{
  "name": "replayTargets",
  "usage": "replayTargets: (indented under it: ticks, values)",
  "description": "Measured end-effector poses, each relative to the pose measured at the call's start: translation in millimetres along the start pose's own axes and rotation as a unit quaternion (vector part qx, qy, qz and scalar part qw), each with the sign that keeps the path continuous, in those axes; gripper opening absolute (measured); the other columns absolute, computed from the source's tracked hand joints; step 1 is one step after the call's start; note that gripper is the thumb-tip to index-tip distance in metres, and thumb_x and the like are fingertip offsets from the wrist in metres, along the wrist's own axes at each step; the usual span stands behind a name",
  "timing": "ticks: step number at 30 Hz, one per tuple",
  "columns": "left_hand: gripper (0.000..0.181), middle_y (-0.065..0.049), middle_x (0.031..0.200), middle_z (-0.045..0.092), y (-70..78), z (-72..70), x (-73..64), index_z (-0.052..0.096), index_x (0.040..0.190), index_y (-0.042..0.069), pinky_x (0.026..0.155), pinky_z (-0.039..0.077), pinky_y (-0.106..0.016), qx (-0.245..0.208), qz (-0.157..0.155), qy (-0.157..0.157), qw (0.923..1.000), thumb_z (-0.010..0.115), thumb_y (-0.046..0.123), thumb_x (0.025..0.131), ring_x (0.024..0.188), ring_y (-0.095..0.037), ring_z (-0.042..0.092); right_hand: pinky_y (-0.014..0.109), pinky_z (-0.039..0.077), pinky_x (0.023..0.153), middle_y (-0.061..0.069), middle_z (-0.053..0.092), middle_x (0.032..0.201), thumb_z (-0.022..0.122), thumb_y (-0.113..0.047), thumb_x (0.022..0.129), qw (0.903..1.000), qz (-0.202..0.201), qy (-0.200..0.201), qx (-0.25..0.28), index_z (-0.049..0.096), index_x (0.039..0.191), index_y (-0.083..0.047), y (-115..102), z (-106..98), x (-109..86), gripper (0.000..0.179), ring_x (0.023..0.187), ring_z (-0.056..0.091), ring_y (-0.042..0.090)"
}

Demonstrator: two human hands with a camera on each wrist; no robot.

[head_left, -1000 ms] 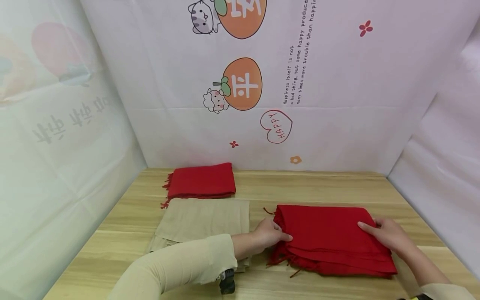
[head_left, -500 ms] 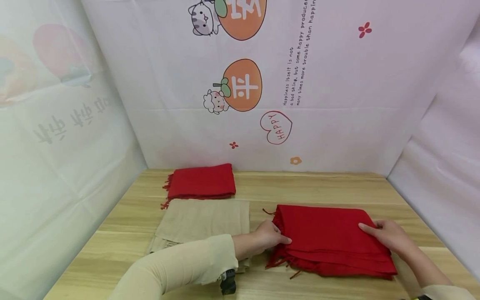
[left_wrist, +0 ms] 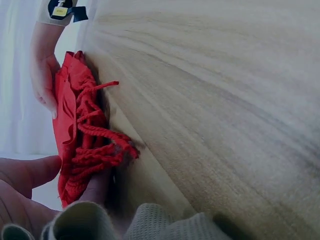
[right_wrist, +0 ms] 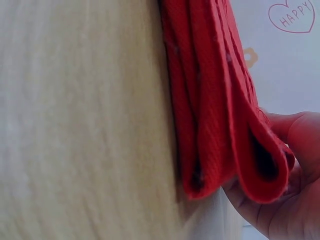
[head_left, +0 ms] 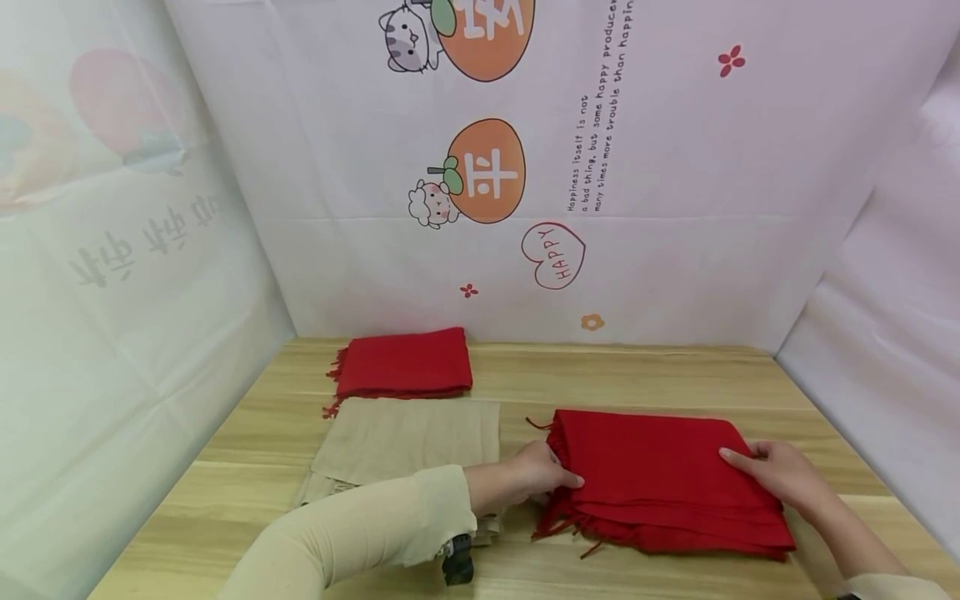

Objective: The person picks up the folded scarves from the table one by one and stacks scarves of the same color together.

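A folded red fringed scarf (head_left: 660,467) lies at the front right of the table, its layers stacked. My left hand (head_left: 542,471) grips its fringed left side, thumb on top and fingers underneath. In the left wrist view, red tassels (left_wrist: 100,145) bunch between that thumb and the fingers. At the scarf's folded right side, my right hand (head_left: 783,473) holds the edge, with its thumb on the upper face. The right wrist view shows the looped layers of the red scarf (right_wrist: 210,115) with the right palm (right_wrist: 295,190) behind them.
A folded beige cloth (head_left: 412,437) lies left of the red scarf, partly under my left forearm. Behind it, a smaller folded red fringed cloth (head_left: 405,362) rests near the back wall. White printed sheets (head_left: 675,167) enclose the wooden table (head_left: 600,371) at the back and sides.
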State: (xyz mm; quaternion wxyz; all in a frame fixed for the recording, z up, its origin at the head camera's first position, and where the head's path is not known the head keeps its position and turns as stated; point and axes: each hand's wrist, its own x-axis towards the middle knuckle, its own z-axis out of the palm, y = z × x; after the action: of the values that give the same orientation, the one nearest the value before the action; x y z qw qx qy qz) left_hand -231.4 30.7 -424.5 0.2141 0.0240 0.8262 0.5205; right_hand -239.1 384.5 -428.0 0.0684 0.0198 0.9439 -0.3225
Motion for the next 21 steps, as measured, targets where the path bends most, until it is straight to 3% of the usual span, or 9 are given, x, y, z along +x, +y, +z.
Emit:
replayTargets:
  ticks: [6, 11, 15, 18, 21]
  values:
    - [0.035, -0.003, 0.067, 0.050, 2.8, -2.6, -1.2, 0.047, 0.065, 0.009, 0.052, 0.047, -0.028, -0.018, -0.009, -0.011, 0.9997, 0.075, 0.005, 0.084, 0.056, -0.014, 0.045, 0.035, 0.045, 0.068, 0.006, 0.064, 0.090, 0.053, -0.046, 0.098, 0.9999, 0.001, -0.006, -0.012, 0.055, 0.117, 0.018, 0.4, -1.3, -0.3, 0.066, 0.078, 0.056, 0.019]
    - [0.013, -0.004, 0.080, 0.060, 7.1, -9.1, -1.4, 0.061, 0.089, 0.003, 0.063, 0.054, -0.034, -0.033, 0.000, -0.038, 0.9987, 0.073, 0.006, 0.086, 0.067, -0.017, 0.058, 0.036, 0.046, 0.068, 0.011, 0.065, 0.092, 0.054, -0.046, 0.098, 0.9995, -0.009, 0.001, -0.029, 0.054, 0.118, 0.019, 1.6, -1.4, -0.1, 0.068, 0.079, 0.057, 0.020]
    - [0.021, -0.005, 0.089, 0.062, 10.5, -13.5, -2.2, 0.062, 0.104, 0.002, 0.072, 0.055, -0.038, -0.041, 0.001, -0.054, 0.9977, 0.073, 0.007, 0.086, 0.077, -0.021, 0.061, 0.037, 0.047, 0.066, 0.017, 0.065, 0.093, 0.055, -0.044, 0.097, 0.9982, -0.025, 0.017, -0.052, 0.054, 0.116, 0.021, 2.4, -1.6, 0.6, 0.068, 0.080, 0.058, 0.024]
    - [0.025, -0.007, 0.093, 0.060, 14.2, -17.4, -4.1, 0.059, 0.105, 0.000, 0.077, 0.054, -0.039, -0.032, -0.004, -0.056, 0.9979, 0.073, 0.010, 0.087, 0.082, -0.023, 0.060, 0.038, 0.048, 0.065, 0.020, 0.064, 0.092, 0.056, -0.043, 0.097, 0.9966, -0.035, 0.030, -0.069, 0.055, 0.113, 0.021, 1.5, -2.2, 0.4, 0.066, 0.080, 0.060, 0.027]
    - [0.028, -0.008, 0.090, 0.056, 17.7, -22.2, -6.0, 0.055, 0.103, -0.001, 0.074, 0.053, -0.035, -0.014, -0.008, -0.053, 0.9985, 0.074, 0.013, 0.087, 0.078, -0.021, 0.056, 0.044, 0.050, 0.069, 0.025, 0.064, 0.094, 0.056, -0.043, 0.097, 0.9957, -0.038, 0.034, -0.078, 0.053, 0.113, 0.021, -0.9, -3.9, -0.2, 0.067, 0.084, 0.062, 0.036]
